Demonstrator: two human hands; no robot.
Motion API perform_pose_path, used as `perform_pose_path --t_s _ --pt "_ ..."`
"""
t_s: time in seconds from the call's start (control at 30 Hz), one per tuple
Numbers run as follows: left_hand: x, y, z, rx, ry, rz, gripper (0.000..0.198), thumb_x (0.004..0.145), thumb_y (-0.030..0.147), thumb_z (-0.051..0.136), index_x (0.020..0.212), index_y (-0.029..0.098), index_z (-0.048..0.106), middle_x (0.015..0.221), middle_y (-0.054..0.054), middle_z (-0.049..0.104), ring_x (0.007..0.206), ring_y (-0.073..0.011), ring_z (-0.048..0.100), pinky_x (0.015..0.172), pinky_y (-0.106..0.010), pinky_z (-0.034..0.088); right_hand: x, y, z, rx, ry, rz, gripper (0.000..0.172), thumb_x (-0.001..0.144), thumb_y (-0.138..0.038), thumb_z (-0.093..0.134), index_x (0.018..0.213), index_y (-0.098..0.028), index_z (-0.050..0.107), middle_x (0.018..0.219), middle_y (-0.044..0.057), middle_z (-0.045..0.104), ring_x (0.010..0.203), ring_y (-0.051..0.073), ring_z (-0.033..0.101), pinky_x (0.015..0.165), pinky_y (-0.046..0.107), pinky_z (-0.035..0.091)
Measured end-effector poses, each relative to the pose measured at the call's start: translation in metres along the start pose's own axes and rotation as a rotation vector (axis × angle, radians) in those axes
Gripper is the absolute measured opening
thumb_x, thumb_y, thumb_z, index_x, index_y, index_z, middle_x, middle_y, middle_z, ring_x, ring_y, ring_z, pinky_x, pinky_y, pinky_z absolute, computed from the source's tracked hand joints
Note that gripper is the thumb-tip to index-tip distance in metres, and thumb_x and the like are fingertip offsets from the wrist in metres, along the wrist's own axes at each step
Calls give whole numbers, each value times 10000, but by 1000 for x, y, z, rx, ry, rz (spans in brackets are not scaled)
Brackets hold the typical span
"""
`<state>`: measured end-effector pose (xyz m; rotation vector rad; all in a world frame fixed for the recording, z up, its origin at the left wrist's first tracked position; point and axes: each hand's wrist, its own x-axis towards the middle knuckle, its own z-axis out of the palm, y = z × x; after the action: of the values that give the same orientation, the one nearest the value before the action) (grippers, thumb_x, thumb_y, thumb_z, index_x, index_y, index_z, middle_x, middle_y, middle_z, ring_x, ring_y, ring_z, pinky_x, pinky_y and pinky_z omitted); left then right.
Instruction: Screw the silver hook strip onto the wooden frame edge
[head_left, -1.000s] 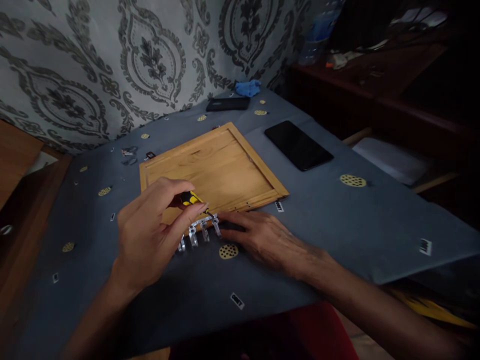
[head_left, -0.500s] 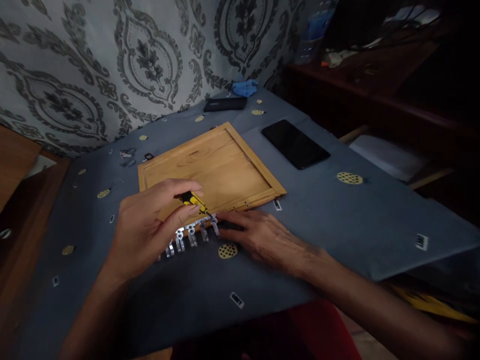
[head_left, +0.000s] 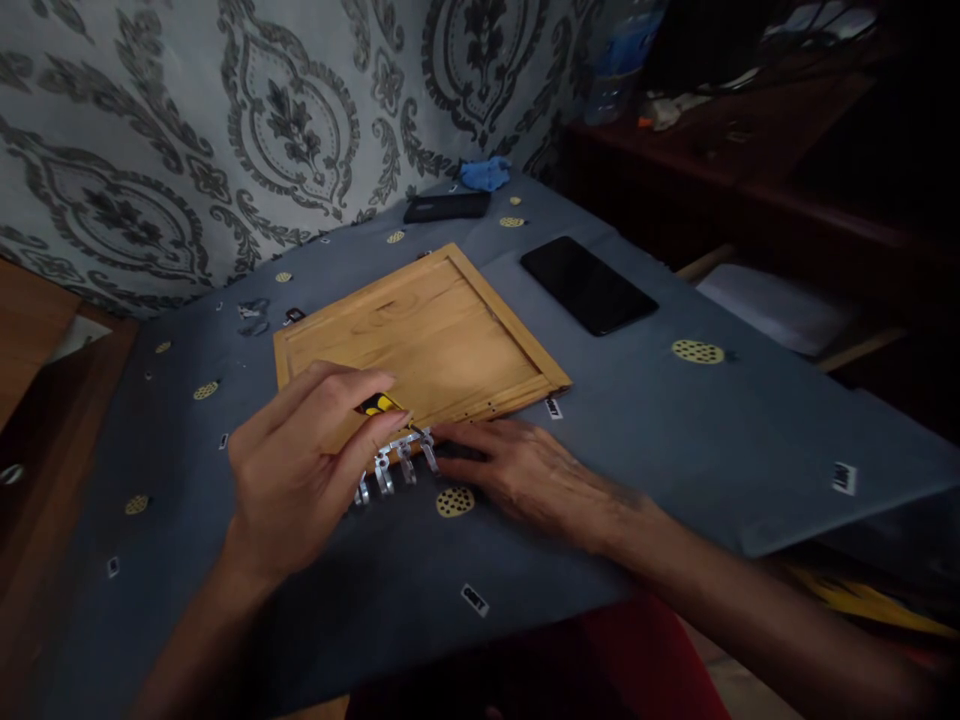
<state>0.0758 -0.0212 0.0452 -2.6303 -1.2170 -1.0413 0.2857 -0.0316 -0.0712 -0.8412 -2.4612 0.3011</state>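
Note:
In my left hand (head_left: 289, 465) is a small yellow-and-black screwdriver (head_left: 379, 403), pinched between thumb and fingers. Its shaft slants down to the right, its tip at the right end of a shiny metal hook rail (head_left: 406, 460). That rail lies along the near edge of a framed wooden board (head_left: 420, 340), with several hooks hanging off toward me. My left hand covers part of the rail's left side. From the right, my right hand (head_left: 529, 468) closes its fingertips around the rail's end hook, steadying it against the board. A few small dark holes dot the edge to the right.
The table has a grey-blue cloth (head_left: 750, 430). A black phone (head_left: 589, 285) lies right of the board, a dark case-like object (head_left: 447, 207) and blue crumpled cloth (head_left: 485, 174) behind it. Small metal pieces (head_left: 253, 316) lie at left, near the patterned wall (head_left: 300, 120).
My left hand has turned on the screwdriver, its thumb sliding forward over more of the handle and hiding more of the left hooks. My right hand, the board and the rail stay put.

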Motion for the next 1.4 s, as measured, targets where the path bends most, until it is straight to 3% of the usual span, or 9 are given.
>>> perform_pose_path --t_s 0.2,0.37,0.63,0.9,1.07,1.4 --pt "0 -12 -3 -64 -38 -70 204 926 218 672 1117 290 669 1026 45 761 909 -131 728 822 -243 590 1 1 -1 21 -10 -11 435 863 -21 604 1230 -244 672 1388 72 624 1078 227 679 917 388 561" --pt "2 -18 -8 -162 -145 -10 176 931 213 660 1086 290 689 1002 43 765 873 -133 728 764 -246 590 1 1 0 14 -44 -5 426 867 -29 604 1228 -246 672 1400 72 616 1049 224 687 892 391 570" --pt "-2 -8 -18 -204 76 -188 276 886 178 708 1105 346 702 985 56 726 881 -148 681 731 -308 572 0 3 3 10 -15 -5 378 871 -37 601 1187 -225 689 1382 85 630 1064 231 687 880 384 571" --pt "-5 -9 -7 -84 -1 -150 169 929 224 655 1063 323 681 930 50 733 832 -146 679 708 -328 556 0 2 0 12 -33 0 439 853 -18 604 1221 -247 678 1399 71 620 1076 235 685 893 394 574" --pt "-6 -8 -3 -135 -19 -166 183 920 208 672 1067 318 675 966 49 729 874 -144 683 760 -325 551 -1 3 4 20 6 -25 450 853 -11 602 1236 -237 664 1389 81 625 1093 235 676 898 391 570" --pt "-6 -7 -4 -115 -16 -128 189 913 199 679 1068 307 670 958 43 734 860 -144 700 747 -311 570 -1 2 3 -14 -27 2 374 880 -49 590 1186 -241 688 1380 76 630 1033 218 692 869 370 568"
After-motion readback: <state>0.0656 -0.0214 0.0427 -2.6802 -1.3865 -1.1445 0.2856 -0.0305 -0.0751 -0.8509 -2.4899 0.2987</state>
